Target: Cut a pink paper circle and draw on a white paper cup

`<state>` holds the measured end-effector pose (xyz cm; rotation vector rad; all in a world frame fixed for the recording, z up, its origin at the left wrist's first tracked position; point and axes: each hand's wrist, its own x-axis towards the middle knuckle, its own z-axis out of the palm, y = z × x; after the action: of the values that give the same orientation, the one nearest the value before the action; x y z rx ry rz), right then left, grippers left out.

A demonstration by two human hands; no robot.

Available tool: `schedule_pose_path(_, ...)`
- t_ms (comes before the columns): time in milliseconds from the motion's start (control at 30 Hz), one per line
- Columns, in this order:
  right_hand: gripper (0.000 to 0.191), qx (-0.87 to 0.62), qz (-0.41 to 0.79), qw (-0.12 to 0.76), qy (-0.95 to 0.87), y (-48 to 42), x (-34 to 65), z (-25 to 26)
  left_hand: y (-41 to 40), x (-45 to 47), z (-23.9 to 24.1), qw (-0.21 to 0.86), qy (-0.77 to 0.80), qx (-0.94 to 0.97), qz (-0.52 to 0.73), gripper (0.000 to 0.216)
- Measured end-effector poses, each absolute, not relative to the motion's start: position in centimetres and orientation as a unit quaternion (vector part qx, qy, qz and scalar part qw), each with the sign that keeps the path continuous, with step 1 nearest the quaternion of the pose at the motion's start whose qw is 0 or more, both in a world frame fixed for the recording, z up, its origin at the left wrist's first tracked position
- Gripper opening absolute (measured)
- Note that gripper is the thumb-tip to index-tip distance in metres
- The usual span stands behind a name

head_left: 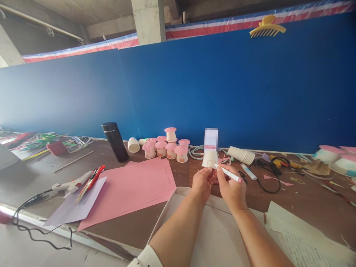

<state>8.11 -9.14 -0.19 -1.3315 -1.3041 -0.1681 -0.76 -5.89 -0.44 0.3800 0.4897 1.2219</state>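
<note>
My left hand (203,182) is closed on the lower part of a white paper cup (209,159), which it holds up over the workbench. In my right hand (233,191) is a white marker pen (229,173) with a pink end, its tip against or very near the cup's side. Faint lines show on the cup there. Directly behind the cup stands an upright phone-like screen (210,139), its picture blurred out. To the left, several paper cups topped with pink paper discs (182,152) stand in a group.
Pink paper sheets (133,185) lie left, with a glue gun (72,185) and a red utility knife (91,181) near a lilac sheet (79,207). A black flask (115,142) stands behind. Right are stacked paper cups (241,154), a glue stick (248,172) and black cable (268,189).
</note>
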Motion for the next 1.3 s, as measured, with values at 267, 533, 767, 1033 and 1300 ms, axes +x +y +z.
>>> schedule_pose_path(267, 0.028, -0.572, -0.075, 0.595, -0.56, -9.28, 8.07, -0.16, -5.85, -0.84, -0.34, 0.78, 0.225, 0.146, 0.565, 0.008)
schedule_pose_path(533, 0.027, -0.571, -0.094, 0.588, -0.565, -9.27, 8.14, -0.33, -6.03, -0.8, -0.01, 0.785, 0.222, 0.146, 0.56, 0.01)
schedule_pose_path(767, 0.026, -0.571, -0.106, 0.582, -0.568, -9.09, 8.26, -0.52, -6.03, -0.75, -0.13, 0.787, 0.219, 0.146, 0.558, 0.012)
schedule_pose_path(1033, 0.028, -0.577, -0.099, 0.583, -0.563, -9.3, 8.18, -0.27, -6.18, -0.79, 0.01, 0.78, 0.23, 0.169, 0.556, 0.007)
schedule_pose_path(1300, 0.028, -0.578, -0.092, 0.586, -0.56, -9.36, 8.17, -0.17, -5.98, -0.65, -0.42, 0.779, 0.227, 0.171, 0.559, 0.005)
